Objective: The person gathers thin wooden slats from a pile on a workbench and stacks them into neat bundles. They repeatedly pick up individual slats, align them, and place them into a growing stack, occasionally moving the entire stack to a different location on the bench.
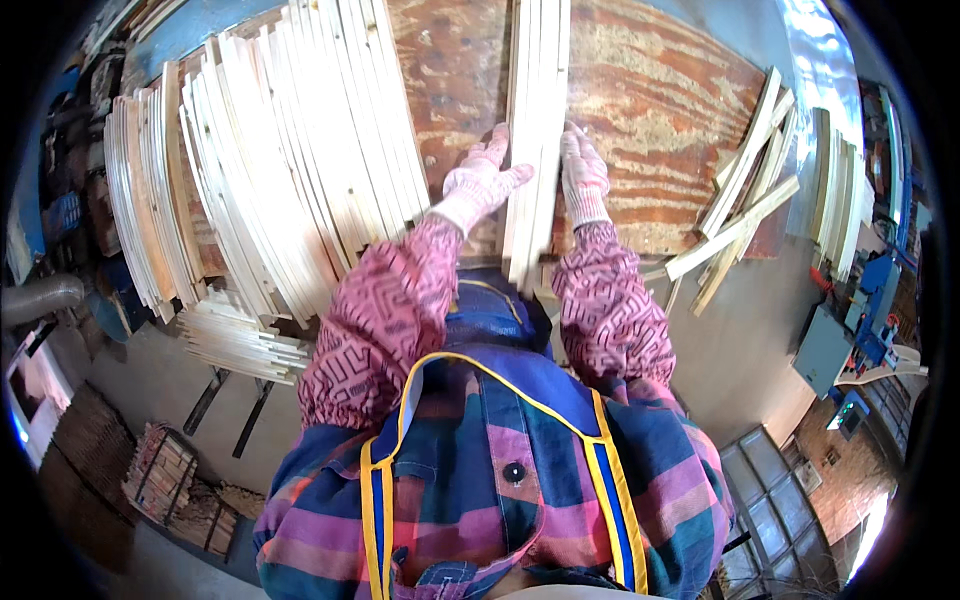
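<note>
A few long pale wood strips (536,90) lie side by side on the worn plywood tabletop (660,110), pointing away from me. At their left edge is my left hand (484,178), in a pale pink work glove, fingers stretched forward and thumb apart, reaching onto the strips. Along the right edge lies my gloved right hand (584,172), fingers straight and its inner side against the wood. Between them the strips are flanked, not gripped. Patterned pink sleeve covers run up both forearms.
A wide row of similar strips (300,130) covers the table's left side. Loose crossed offcuts (745,200) lie at its right edge, some jutting past it. Farther right stand more strips (836,195) and a blue-green machine (850,320). Stacked wood on a rack (165,475) sits lower left.
</note>
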### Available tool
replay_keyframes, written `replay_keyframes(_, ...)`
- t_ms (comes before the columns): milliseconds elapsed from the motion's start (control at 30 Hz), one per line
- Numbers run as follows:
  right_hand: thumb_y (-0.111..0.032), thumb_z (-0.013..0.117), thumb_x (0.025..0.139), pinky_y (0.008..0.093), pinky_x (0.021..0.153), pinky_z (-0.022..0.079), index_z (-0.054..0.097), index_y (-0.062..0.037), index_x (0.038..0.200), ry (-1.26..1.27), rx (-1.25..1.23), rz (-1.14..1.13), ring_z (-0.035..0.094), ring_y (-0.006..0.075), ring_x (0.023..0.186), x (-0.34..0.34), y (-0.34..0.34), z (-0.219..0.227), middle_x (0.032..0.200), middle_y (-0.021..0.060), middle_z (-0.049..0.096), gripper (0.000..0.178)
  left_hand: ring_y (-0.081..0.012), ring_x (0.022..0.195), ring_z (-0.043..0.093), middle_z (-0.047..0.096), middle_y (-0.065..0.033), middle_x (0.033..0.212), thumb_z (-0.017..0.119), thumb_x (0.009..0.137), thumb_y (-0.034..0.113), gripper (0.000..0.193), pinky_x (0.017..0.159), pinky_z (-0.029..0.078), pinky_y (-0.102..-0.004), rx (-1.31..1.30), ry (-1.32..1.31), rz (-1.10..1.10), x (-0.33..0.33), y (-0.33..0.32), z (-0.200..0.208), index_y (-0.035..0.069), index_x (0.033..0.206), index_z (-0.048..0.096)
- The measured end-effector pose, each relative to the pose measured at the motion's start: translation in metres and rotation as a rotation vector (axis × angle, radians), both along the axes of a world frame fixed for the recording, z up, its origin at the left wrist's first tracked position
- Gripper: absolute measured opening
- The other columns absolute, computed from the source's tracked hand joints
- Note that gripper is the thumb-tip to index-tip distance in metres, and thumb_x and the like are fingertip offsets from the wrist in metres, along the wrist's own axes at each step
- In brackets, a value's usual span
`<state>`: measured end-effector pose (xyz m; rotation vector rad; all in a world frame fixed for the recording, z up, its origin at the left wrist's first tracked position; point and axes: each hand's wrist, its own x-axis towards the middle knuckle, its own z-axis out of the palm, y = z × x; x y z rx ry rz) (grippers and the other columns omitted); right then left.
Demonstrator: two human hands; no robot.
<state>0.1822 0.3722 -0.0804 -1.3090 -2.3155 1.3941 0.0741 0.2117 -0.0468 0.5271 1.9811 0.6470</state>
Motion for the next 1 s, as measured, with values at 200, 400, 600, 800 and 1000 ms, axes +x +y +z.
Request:
replay_keyframes(200,-0.026,0.051,0.099,0.0355,0.107,0.041,0.053,0.0004,0.136,0.020,-0.383,0.158,0.053,0.0287,0.127,0.017,0.007,0.007,0.134,0.0211,0.058,0.046,-0.0367,0.141,0.036,0.027,-0.0253,0.156,0.064,0.083,0.060,0.103,0.115,0.033,-0.0448,-0.047,0.007,-0.090,0.000,-0.005,-0.025,0.011,0.157,0.013)
replay_keyframes(400,-0.038,0.079,0.078,0.0376,0.114,0.035,0.021,-0.0037,0.154,-0.392,-0.393,0.315,0.041,0.0305,0.138,0.059,-0.040,0.059,0.149,0.0235,0.041,0.101,-0.0392,0.139,0.038,0.030,-0.0253,0.154,0.076,0.071,0.061,0.122,0.114,0.034,-0.0461,-0.349,0.073,-0.057,0.019,0.021,0.028,0.008,0.156,0.008)
replay_keyframes(600,-0.022,0.084,0.074,0.0352,0.104,0.045,0.026,-0.0105,0.154,-0.281,-0.398,0.193,0.054,0.0278,0.126,0.075,-0.045,0.035,0.142,0.0207,0.051,0.100,-0.0387,0.136,0.043,0.037,-0.0263,0.150,0.083,0.068,0.049,0.124,0.111,0.039,-0.0425,-0.140,0.127,0.064,0.021,0.007,-0.012,0.007,0.156,0.007)
replay_keyframes(800,-0.019,0.071,0.084,0.0303,0.100,0.046,0.032,-0.0039,0.152,0.380,-0.795,-0.205,0.053,0.0200,0.122,0.098,-0.041,0.011,0.142,0.0126,0.051,0.079,-0.0334,0.112,0.059,0.060,-0.0191,0.123,0.076,0.077,0.021,0.089,0.105,0.043,-0.0398,0.311,-0.289,0.427,0.021,-0.011,-0.025,0.009,0.152,0.028)
replay_keyframes(1000,-0.055,0.057,0.092,0.0324,0.055,0.055,0.057,-0.0040,0.128,0.499,-1.300,-0.408,0.063,0.0192,0.066,0.092,-0.057,0.021,0.087,0.0072,0.066,0.062,-0.0294,0.087,0.062,0.065,-0.0127,0.099,0.057,0.078,0.011,0.049,0.086,0.053,-0.0449,0.781,-1.086,0.982,0.027,-0.021,-0.056,0.003,0.127,0.053)
